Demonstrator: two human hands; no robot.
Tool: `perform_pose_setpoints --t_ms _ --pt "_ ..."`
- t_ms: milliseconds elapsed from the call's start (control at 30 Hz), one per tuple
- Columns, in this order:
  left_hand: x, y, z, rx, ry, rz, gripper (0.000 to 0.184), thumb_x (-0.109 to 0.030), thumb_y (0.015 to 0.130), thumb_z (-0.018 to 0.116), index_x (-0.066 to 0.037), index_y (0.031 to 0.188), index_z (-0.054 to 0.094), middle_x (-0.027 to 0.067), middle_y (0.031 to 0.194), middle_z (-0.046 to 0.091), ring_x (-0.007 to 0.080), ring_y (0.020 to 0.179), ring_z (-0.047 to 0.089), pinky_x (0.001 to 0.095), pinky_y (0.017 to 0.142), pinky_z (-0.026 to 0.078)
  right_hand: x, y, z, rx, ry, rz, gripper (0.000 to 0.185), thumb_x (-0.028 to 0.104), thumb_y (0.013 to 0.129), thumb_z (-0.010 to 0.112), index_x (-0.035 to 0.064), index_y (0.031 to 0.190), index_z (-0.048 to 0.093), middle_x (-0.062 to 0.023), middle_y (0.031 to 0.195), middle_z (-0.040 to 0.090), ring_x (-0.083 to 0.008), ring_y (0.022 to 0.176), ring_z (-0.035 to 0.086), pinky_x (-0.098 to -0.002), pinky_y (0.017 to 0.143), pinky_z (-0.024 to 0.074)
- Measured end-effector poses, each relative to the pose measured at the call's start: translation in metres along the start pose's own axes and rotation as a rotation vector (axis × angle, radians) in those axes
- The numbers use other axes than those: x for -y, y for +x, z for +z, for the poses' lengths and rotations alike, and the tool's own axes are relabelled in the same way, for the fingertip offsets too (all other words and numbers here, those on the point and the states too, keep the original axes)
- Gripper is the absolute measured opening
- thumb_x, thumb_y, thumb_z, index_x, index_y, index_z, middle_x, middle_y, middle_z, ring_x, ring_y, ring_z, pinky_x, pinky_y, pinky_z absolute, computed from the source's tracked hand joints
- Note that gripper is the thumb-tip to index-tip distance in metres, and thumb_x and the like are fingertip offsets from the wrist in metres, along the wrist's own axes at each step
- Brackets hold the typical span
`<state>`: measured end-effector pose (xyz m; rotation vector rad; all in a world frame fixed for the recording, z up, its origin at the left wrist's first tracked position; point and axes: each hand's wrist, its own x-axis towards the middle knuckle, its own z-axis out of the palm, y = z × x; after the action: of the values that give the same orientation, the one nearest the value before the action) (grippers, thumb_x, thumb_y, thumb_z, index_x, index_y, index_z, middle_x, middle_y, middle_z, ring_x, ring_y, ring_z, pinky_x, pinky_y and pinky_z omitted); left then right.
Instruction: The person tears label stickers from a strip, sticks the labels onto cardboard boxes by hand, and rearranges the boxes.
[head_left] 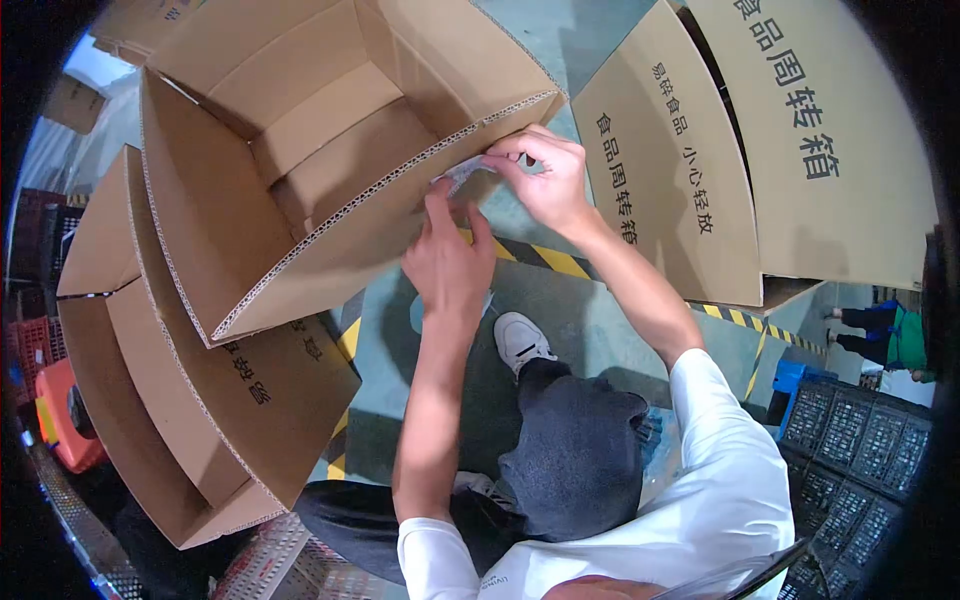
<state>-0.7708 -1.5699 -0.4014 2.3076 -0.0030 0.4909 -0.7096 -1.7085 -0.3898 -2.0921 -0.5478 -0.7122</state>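
Observation:
A large open cardboard box (pixel 350 215) with nothing visible inside fills the upper left. Against its near outer side, a whitish translucent piece (pixel 465 172), perhaps film or a label, lies between my two hands. My right hand (pixel 548 175) pinches the right end of this piece, close to the box's right corner. Below the piece's left end, my left hand (pixel 450 250) reaches up with its fingers apart, fingertips near or touching the piece and the cardboard. Whether they grip it cannot be made out.
Another open box (pixel 190 400) stands at lower left, and large printed cartons (pixel 680 170) at upper right. Black crates (pixel 860 430) are stacked at right. Yellow-black tape (pixel 570 263) marks the floor. A person in green (pixel 905 338) is at far right.

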Motion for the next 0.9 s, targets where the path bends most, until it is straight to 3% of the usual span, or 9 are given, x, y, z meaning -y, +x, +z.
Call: perform_pose_setpoints --t_ms 167,233,267,333,433,567,633,767,900 --pt "0.007 0.001 0.013 -0.145 0.042 -0.017 0.023 -0.018 0.080 0.063 -0.013 0.102 0.055 0.0033 0.069 0.065 0.0249 0.058 0.064 0.0371 0.051 0.050 0.010 0.001 0.005 -0.057 -0.075 -0.004 0.014 -0.002 0.064 0.074 0.0010 0.073 0.065 -0.0081 0.068 0.064 -0.0161 0.058 0.060 -0.0265 0.052 0.0470" --pt "0.018 0.003 0.016 -0.172 0.066 -0.114 0.021 -0.031 0.077 0.069 -0.012 0.085 0.065 0.0034 0.065 0.066 0.0259 0.056 0.063 0.0367 0.053 0.050 0.016 0.000 0.007 -0.072 -0.123 -0.001 0.014 -0.002 0.064 0.074 0.0011 0.073 0.065 -0.0086 0.068 0.064 -0.0170 0.057 0.061 -0.0272 0.052 0.0475" --pt "0.020 0.004 0.018 -0.169 0.068 -0.112 0.021 -0.031 0.077 0.069 -0.012 0.085 0.065 0.0034 0.065 0.066 0.0259 0.056 0.063 0.0367 0.053 0.050 0.018 -0.001 0.010 -0.085 -0.135 0.010 0.014 -0.001 0.064 0.074 0.0016 0.074 0.065 -0.0090 0.068 0.064 -0.0181 0.057 0.061 -0.0275 0.052 0.0478" --pt "0.023 0.010 0.021 -0.312 0.056 -0.128 0.023 -0.034 0.071 0.075 -0.012 0.067 0.068 0.0031 0.060 0.064 0.0217 0.052 0.063 0.0338 0.051 0.049 0.020 0.001 0.012 -0.102 -0.146 0.019 0.014 -0.001 0.064 0.074 0.0021 0.074 0.065 -0.0093 0.068 0.064 -0.0192 0.057 0.061 -0.0279 0.052 0.0480" --pt "0.023 0.013 0.017 -0.380 0.134 -0.029 0.021 -0.032 0.070 0.076 -0.013 0.068 0.069 0.0038 0.061 0.065 0.0196 0.053 0.063 0.0333 0.051 0.049 0.023 0.002 0.011 -0.107 -0.231 -0.068 0.015 0.004 0.065 0.076 0.0041 0.073 0.063 -0.0085 0.066 0.064 -0.0210 0.056 0.062 -0.0289 0.050 0.0477" --pt "0.031 0.011 0.024 -0.409 0.076 -0.016 0.022 -0.033 0.070 0.076 -0.012 0.069 0.069 0.0041 0.060 0.065 0.0199 0.052 0.062 0.0328 0.050 0.048 0.042 0.015 -0.005 -0.023 -0.522 0.204 0.024 0.017 0.064 0.079 0.0068 0.072 0.059 -0.0077 0.062 0.063 -0.0246 0.053 0.062 -0.0328 0.048 0.0469" --pt "0.030 0.010 0.024 -0.390 0.106 -0.106 0.024 -0.033 0.069 0.076 -0.010 0.067 0.069 0.0042 0.059 0.064 0.0206 0.051 0.061 0.0327 0.049 0.048 0.037 0.018 -0.016 0.094 -0.620 0.345 0.029 0.025 0.063 0.080 0.0080 0.073 0.058 -0.0077 0.063 0.063 -0.0266 0.055 0.062 -0.0352 0.049 0.0474" --pt "0.011 0.016 0.008 -0.359 0.009 -0.155 0.028 -0.035 0.070 0.076 -0.009 0.065 0.069 0.0053 0.057 0.063 0.0203 0.049 0.060 0.0323 0.049 0.047 0.021 0.006 -0.013 0.094 -0.443 0.132 0.033 0.032 0.063 0.079 0.0075 0.071 0.059 -0.0078 0.067 0.064 -0.0254 0.061 0.063 -0.0342 0.052 0.0482" --pt "0.002 0.020 0.001 -0.373 0.042 -0.237 0.033 -0.037 0.073 0.073 -0.005 0.066 0.069 0.0075 0.055 0.062 0.0192 0.048 0.059 0.0325 0.050 0.046 0.022 0.005 -0.009 0.031 -0.460 0.172 0.034 0.033 0.062 0.080 0.0061 0.069 0.061 -0.0083 0.064 0.064 -0.0260 0.057 0.062 -0.0338 0.051 0.0479"
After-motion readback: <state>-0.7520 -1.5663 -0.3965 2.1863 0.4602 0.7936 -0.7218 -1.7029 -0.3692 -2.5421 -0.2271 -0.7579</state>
